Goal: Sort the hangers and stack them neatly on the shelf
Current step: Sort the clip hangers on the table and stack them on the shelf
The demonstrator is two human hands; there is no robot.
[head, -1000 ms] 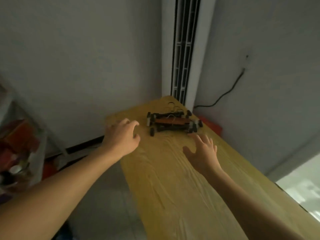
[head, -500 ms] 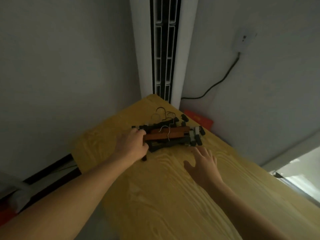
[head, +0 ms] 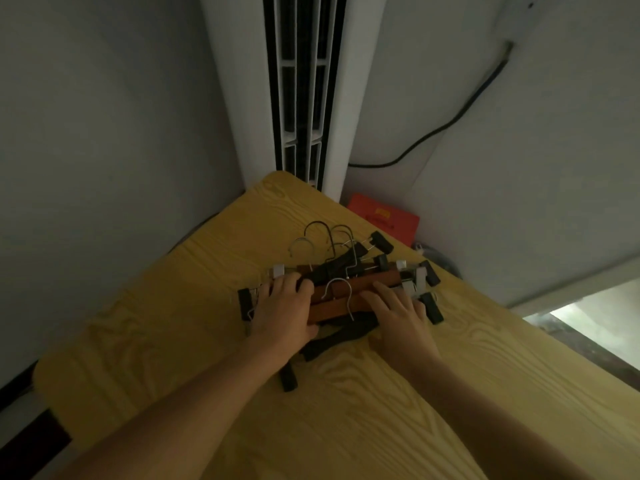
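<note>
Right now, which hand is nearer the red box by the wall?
Right. The right hand rests on the hanger pile's end nearest the red box; the left hand is on the far end.

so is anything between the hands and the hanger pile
Nothing visible. The left hand and right hand already rest on the hanger pile on the yellow wood-grain tabletop, fingers over the brown wooden hangers.
</note>
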